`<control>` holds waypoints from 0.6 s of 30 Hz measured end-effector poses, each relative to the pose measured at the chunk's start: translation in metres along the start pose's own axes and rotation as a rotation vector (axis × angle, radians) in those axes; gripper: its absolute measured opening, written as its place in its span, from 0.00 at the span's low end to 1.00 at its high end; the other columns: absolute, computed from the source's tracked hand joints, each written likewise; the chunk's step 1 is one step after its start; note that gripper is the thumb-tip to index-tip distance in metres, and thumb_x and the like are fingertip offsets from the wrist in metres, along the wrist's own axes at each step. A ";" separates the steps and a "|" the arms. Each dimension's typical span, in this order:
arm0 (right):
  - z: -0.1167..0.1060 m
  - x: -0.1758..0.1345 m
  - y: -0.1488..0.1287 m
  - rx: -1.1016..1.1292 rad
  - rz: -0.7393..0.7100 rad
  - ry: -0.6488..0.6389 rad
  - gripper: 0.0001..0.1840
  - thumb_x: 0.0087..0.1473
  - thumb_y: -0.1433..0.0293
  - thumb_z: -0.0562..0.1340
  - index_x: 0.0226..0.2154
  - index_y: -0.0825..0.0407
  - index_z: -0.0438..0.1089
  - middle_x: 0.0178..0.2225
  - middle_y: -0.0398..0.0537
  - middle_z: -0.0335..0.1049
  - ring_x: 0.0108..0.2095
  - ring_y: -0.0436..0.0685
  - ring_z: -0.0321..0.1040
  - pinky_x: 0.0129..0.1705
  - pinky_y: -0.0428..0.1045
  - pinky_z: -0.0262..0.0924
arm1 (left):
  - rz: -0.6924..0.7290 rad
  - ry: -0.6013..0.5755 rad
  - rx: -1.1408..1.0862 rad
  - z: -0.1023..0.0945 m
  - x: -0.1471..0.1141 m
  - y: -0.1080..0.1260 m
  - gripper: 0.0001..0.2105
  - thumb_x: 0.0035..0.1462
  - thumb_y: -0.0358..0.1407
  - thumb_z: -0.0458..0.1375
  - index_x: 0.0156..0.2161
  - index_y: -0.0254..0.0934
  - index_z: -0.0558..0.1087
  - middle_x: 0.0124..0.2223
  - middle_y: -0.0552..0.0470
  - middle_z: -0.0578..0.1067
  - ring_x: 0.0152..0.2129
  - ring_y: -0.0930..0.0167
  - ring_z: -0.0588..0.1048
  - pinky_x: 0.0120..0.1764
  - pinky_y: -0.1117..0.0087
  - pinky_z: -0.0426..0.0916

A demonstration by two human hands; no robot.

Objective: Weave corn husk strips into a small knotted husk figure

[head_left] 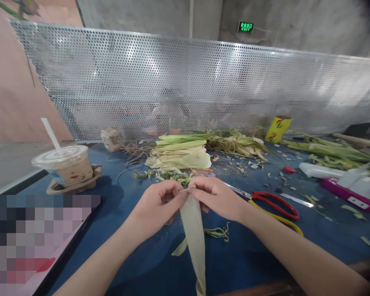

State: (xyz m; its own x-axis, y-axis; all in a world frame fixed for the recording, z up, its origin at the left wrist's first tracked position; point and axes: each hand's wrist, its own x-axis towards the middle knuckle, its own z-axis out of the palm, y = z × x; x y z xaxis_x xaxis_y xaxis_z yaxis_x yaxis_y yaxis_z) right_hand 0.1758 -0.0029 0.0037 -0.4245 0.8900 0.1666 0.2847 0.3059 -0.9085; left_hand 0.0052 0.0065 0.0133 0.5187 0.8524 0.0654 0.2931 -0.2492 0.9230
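Note:
A long pale corn husk (193,234) hangs down toward me over the blue table. My left hand (163,201) pinches its upper end from the left, fingers closed. My right hand (217,197) pinches the same end from the other side, with its fingertips almost touching those of the left. Behind the hands lies a neat stack of green and cream corn husks (181,152). Scissors (274,201) with one red and one yellow handle rest just right of my right hand. Thin green shreds (217,232) lie beside the hanging husk.
At left, a lidded drink cup (69,164) with a straw stands in a cardboard holder. Brown twine (135,152), a yellow can (278,129), a purple power strip (351,195), a white glue gun (317,170) and a knife blade (296,200) lie around. A perforated metal screen (188,82) borders the table's back.

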 end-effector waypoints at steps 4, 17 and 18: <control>0.002 0.000 0.002 0.034 0.022 -0.021 0.09 0.55 0.69 0.51 0.24 0.52 0.57 0.18 0.37 0.55 0.17 0.44 0.54 0.19 0.41 0.50 | 0.031 -0.002 0.034 0.001 -0.001 0.001 0.10 0.54 0.39 0.51 0.25 0.36 0.63 0.20 0.59 0.61 0.14 0.79 0.60 0.17 0.79 0.56; -0.022 0.003 -0.006 -0.105 -0.086 0.143 0.08 0.52 0.71 0.51 0.23 0.53 0.59 0.18 0.37 0.50 0.18 0.45 0.49 0.19 0.42 0.46 | 0.188 0.044 0.237 0.004 0.019 0.022 0.09 0.55 0.36 0.48 0.26 0.37 0.64 0.22 0.58 0.62 0.19 0.76 0.62 0.21 0.77 0.56; -0.023 0.003 -0.005 -0.097 -0.088 0.148 0.08 0.51 0.71 0.52 0.22 0.53 0.59 0.18 0.37 0.49 0.18 0.45 0.49 0.19 0.42 0.46 | 0.184 0.043 0.241 0.005 0.020 0.023 0.09 0.55 0.36 0.48 0.26 0.37 0.64 0.21 0.58 0.62 0.18 0.76 0.62 0.21 0.77 0.56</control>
State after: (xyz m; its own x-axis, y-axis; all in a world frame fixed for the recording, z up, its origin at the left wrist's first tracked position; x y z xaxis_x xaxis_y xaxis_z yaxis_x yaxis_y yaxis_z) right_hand 0.1929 0.0057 0.0176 -0.3225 0.8963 0.3045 0.3364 0.4092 -0.8481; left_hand 0.0267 0.0149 0.0342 0.5477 0.8003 0.2440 0.3821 -0.4987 0.7780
